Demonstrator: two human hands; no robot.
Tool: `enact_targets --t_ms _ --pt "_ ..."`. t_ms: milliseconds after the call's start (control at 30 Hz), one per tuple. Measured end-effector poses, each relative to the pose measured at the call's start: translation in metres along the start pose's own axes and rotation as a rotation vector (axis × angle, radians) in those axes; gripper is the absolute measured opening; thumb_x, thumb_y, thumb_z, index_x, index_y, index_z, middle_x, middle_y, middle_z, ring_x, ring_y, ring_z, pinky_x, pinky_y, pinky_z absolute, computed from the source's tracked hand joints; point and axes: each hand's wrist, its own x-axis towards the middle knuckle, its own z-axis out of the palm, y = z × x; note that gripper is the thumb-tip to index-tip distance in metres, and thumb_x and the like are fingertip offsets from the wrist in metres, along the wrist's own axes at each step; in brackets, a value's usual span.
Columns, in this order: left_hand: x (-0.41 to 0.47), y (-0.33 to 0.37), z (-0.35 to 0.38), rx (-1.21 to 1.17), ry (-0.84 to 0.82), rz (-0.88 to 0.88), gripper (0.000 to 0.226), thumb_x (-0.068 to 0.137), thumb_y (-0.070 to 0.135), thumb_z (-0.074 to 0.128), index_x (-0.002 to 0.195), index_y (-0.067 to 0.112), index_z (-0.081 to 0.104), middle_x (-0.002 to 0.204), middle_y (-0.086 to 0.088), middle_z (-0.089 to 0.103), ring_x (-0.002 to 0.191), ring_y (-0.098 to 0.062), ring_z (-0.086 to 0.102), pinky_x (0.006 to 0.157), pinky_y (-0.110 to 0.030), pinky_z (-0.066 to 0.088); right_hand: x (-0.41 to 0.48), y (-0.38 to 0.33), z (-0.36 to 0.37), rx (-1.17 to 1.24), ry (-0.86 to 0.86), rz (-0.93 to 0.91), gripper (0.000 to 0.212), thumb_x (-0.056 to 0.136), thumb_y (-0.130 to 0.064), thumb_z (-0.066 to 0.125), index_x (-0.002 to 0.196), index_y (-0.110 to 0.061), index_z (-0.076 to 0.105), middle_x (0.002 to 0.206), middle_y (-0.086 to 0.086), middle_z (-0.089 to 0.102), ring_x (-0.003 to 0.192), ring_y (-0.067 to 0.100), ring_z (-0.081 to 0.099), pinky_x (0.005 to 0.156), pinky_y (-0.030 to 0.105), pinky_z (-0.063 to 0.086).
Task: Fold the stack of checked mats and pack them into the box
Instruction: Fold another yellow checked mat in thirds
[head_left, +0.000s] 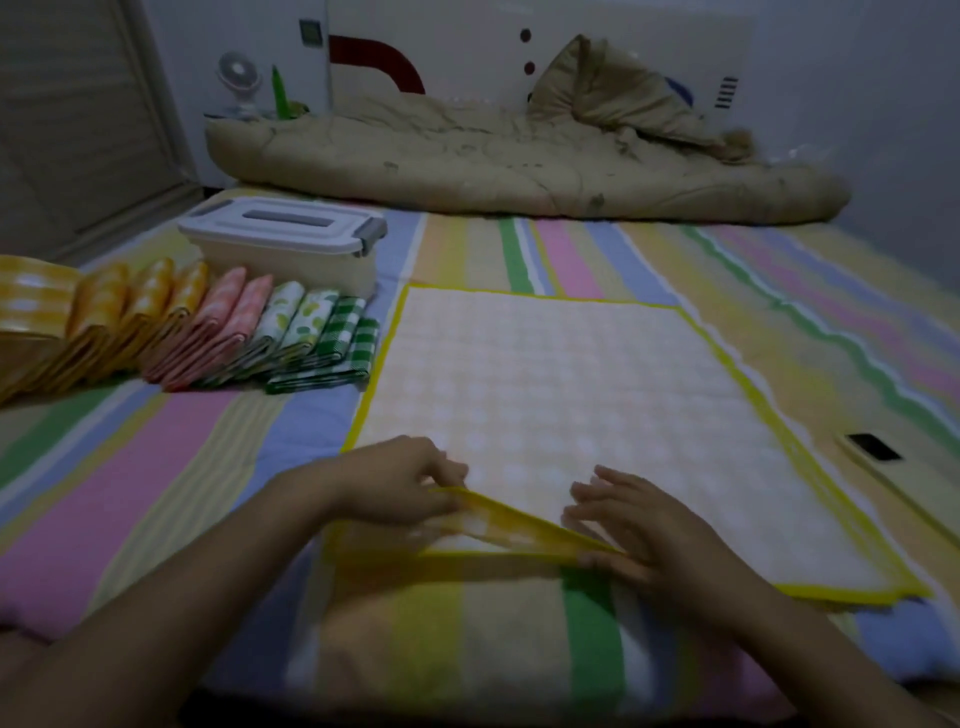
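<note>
Left hand (400, 480) and right hand (639, 535) pinch mat (545, 389) hem.

Centre of the bed (156, 467): spread mat (545, 395), lying flat. To its left stands a row of folded mats (234, 332), with the box (291, 244) just behind them. A quilt (493, 166) lies across the bed's far end.
</note>
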Motion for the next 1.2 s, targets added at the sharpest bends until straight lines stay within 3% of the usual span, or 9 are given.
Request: enact_targets --t_ms 167,367,600,700,800,900,967,1033,1200 --pt "-0.006 0.009 -0.015 0.213 -0.015 -0.066 0.030 0.103 0.035 0.044 0.110 0.019 0.068 0.110 -0.001 0.068 0.097 -0.023 0.062 0.091 -0.046 0.048 0.001 -0.001 -0.017 -0.003 0.087 0.057 0.033 0.085 -0.058 0.054 0.102 -0.034 0.069 0.100 -0.010 0.073 0.102 0.013 0.067 0.077 0.031 0.057" --pt "-0.001 0.030 0.002 0.444 -0.099 -0.107 0.072 0.091 0.048 0.061 0.152 0.036 0.025 0.159 0.008 0.026 0.142 -0.020 0.032 0.112 -0.036 0.032 0.004 -0.008 -0.026 -0.209 -0.206 0.220 0.023 0.101 -0.040 0.035 0.102 -0.024 0.052 0.097 0.003 0.065 0.097 0.026 0.060 0.076 0.038 0.043" --pt "0.004 0.056 -0.020 0.399 -0.175 -0.133 0.021 0.098 0.025 0.053 0.108 0.020 0.070 0.102 -0.001 0.069 0.076 -0.017 0.053 0.067 -0.025 0.041 0.015 -0.009 -0.058 -0.281 -0.162 0.170 0.030 0.099 -0.047 0.031 0.097 -0.028 0.053 0.085 0.008 0.065 0.088 0.032 0.061 0.067 0.037 0.038" --pt "0.008 0.066 -0.047 0.302 -0.278 -0.180 0.016 0.094 0.025 0.062 0.104 0.024 0.074 0.078 0.016 0.064 0.064 -0.002 0.054 0.060 -0.017 0.043 0.026 -0.003 -0.078 -0.409 -0.067 0.004 0.034 0.096 -0.049 0.041 0.074 -0.024 0.048 0.060 0.006 0.056 0.063 0.035 0.060 0.050 0.035 0.036" --pt "0.024 0.068 -0.067 0.390 -0.252 -0.271 0.018 0.088 0.035 0.070 0.094 0.023 0.058 0.080 0.012 0.056 0.078 -0.011 0.056 0.071 -0.023 0.043 0.039 0.007 -0.091 -0.568 0.125 -0.129 0.043 0.089 -0.054 0.039 0.063 -0.021 0.048 0.042 0.004 0.045 0.038 0.031 0.051 0.039 0.027 0.030" --pt "0.037 0.063 -0.082 0.362 -0.252 -0.305 0.029 0.084 0.035 0.074 0.105 0.017 0.064 0.095 0.004 0.067 0.093 -0.017 0.064 0.084 -0.028 0.051 0.055 0.017 -0.092 -0.675 0.239 -0.203 0.044 0.090 -0.053 0.044 0.064 -0.019 0.052 0.045 0.003 0.049 0.043 0.030 0.053 0.048 0.029 0.039" --pt "0.043 0.057 -0.088 0.313 -0.250 -0.330 0.037 0.083 0.036 0.075 0.113 0.014 0.069 0.104 0.000 0.070 0.097 -0.018 0.067 0.084 -0.028 0.053 0.063 0.024 -0.084 -0.748 0.311 -0.184 0.041 0.091 -0.051 0.047 0.068 -0.017 0.055 0.051 0.003 0.055 0.053 0.029 0.058 0.072 0.038 0.053" --pt "0.048 0.047 -0.089 0.319 -0.205 -0.334 0.042 0.081 0.042 0.076 0.114 0.016 0.069 0.105 0.002 0.069 0.096 -0.016 0.066 0.081 -0.025 0.051 0.070 0.032 -0.073 -0.815 0.334 -0.139 0.040 0.092 -0.051 0.048 0.072 -0.018 0.058 0.058 0.001 0.058 0.064 0.028 0.060 0.094 0.045 0.047" --pt "0.062 0.015 -0.076 0.447 -0.097 -0.327 0.048 0.070 0.060 0.077 0.088 0.019 0.062 0.088 0.003 0.062 0.082 -0.018 0.059 0.072 -0.031 0.046 0.083 0.060 -0.053 -0.821 0.256 -0.096 0.044 0.094 -0.053 0.044 0.077 -0.017 0.064 0.065 0.001 0.061 0.077 0.028 0.059 0.107 0.047 0.036"
